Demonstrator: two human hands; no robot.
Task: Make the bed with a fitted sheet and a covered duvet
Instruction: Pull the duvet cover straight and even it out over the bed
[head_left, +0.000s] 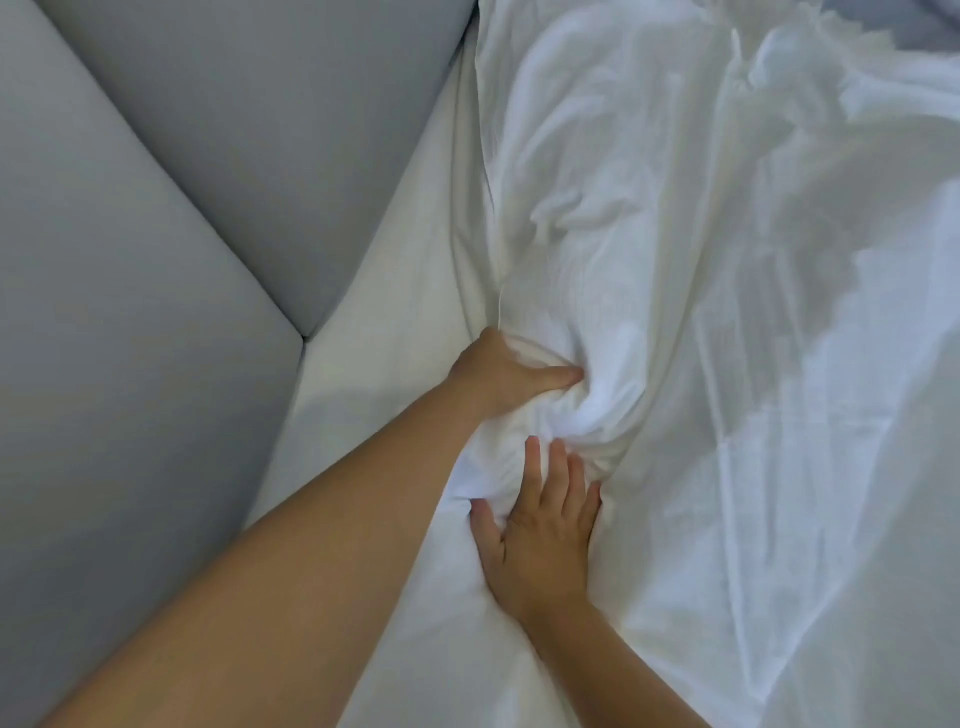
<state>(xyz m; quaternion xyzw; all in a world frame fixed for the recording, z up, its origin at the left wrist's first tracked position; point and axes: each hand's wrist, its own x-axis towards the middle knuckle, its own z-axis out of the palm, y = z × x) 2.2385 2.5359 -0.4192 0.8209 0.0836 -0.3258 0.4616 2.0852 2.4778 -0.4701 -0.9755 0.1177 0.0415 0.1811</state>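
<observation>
The left hand (506, 374) is clenching a bunched fold of the white duvet (675, 249) near the middle of the view. Its thumb is lying across the top of the wad and its fingers are sinking into the cloth. Just toward 6 o'clock from it, the right hand (543, 530) is lying flat on the same duvet, fingers straight and spread, pressing the fabric down without curling round it. The two hands are sitting near each other but apart, with tight creases gathering between them.

The duvet is filling the view from 12 through 3 to 6 o'clock, rumpled and ridged. Its right and far edges are running out of the picture. Its left edge is coming down from 12 o'clock to the left hand.

Beside that edge, toward 9 o'clock, a bare strip of white fitted sheet (384, 312) is lying smooth, narrowing toward 12 o'clock. The left forearm is crossing the strip from 7 o'clock.

The grey padded bed surround (156, 249) is closing off the 8 to 11 o'clock side. Its two panels are meeting in a diagonal seam that is ending at the corner of the sheet. The open room on that side is only this strip between the duvet edge and the padding.
</observation>
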